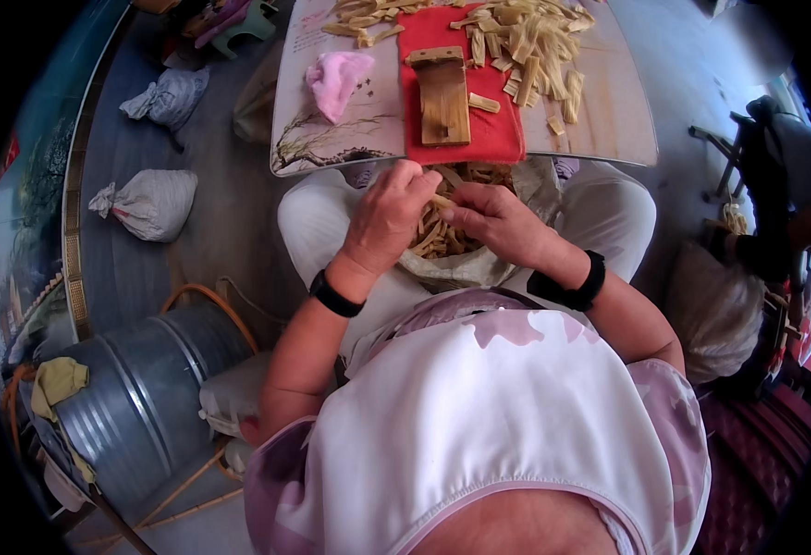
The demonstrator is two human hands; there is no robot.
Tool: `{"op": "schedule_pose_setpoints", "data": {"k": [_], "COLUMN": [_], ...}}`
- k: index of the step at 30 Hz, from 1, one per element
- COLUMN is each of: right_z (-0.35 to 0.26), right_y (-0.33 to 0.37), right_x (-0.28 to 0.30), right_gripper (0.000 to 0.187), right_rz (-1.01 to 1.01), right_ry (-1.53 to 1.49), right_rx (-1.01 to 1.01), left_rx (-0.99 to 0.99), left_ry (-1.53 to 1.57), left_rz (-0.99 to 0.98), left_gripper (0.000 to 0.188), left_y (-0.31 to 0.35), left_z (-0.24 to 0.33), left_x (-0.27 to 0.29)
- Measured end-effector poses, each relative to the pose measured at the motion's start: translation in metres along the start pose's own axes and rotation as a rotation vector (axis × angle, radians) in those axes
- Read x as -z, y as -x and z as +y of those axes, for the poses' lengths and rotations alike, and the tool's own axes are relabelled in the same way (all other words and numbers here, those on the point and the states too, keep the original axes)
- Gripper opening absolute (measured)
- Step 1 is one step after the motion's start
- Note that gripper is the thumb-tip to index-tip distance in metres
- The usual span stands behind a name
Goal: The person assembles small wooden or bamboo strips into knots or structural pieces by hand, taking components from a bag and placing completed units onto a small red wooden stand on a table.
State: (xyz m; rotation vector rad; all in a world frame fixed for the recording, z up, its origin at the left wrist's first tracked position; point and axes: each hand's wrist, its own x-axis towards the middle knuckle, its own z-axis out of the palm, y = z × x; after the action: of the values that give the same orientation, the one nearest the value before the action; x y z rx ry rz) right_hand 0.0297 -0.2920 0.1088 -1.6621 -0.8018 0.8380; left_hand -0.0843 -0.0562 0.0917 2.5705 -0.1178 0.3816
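Observation:
Above an open sack [447, 273] between my knees, my left hand [387, 217] and my right hand [503, 220] are close together, both with fingers closed. A short yellowish dried strip [442, 201] spans the gap between them, pinched from either side. Many similar strips [442, 239] fill the sack below. Just beyond my hands, a wooden block with a hollowed channel and a raised bar [444, 104] rests on a red cloth [505, 139] on the table. One loose strip [484, 103] lies beside the block.
On the pale table [600, 120], a heap of yellowish strips [540, 42] sits at the far right, more strips [364, 18] at the far left, and a pink cloth [336, 81] to the left. Tied sacks [154, 205] and a metal drum [147, 388] stand on the left floor.

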Motion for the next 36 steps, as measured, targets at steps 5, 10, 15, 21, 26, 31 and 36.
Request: {"op": "schedule_pose_setpoints", "data": {"k": [5,10,15,21,26,31,36], "right_z": [-0.024,-0.032,-0.006,-0.006,-0.018,0.011,0.022], "right_y": [-0.006,-0.024,-0.047,-0.073,-0.091,-0.114,-0.101], "right_x": [-0.017,-0.005,0.033,0.042,0.034,0.028,0.034], "right_gripper": [0.028,0.025,0.027,0.036,0.037,0.039,0.034], "right_rz": [0.027,0.187,0.381,0.435,0.498,0.490,0.508], "right_ry": [-0.048,-0.080,-0.085,0.070,0.225,0.448,0.652], "right_rx": [0.080,0.082,0.036,0.083,0.120,0.148,0.072], "left_rx": [-0.248,-0.154,0.400,0.290,0.376,0.291,0.445], "left_ry": [-0.340,-0.097,1.148,0.737,0.583,0.286,0.072], "left_rz": [0.179,0.178,-0.007,0.057,0.065,0.094,0.072], "left_gripper": [0.019,0.016,0.025,0.017,0.022,0.026,0.024], "left_y": [-0.002,-0.031,-0.056,-0.077,-0.091,-0.092,-0.054], "left_z": [-0.063,-0.076,-0.052,-0.083,-0.103,-0.113,-0.097], "left_x": [0.003,-0.009,-0.013,-0.010,-0.012,-0.017,0.000]}}
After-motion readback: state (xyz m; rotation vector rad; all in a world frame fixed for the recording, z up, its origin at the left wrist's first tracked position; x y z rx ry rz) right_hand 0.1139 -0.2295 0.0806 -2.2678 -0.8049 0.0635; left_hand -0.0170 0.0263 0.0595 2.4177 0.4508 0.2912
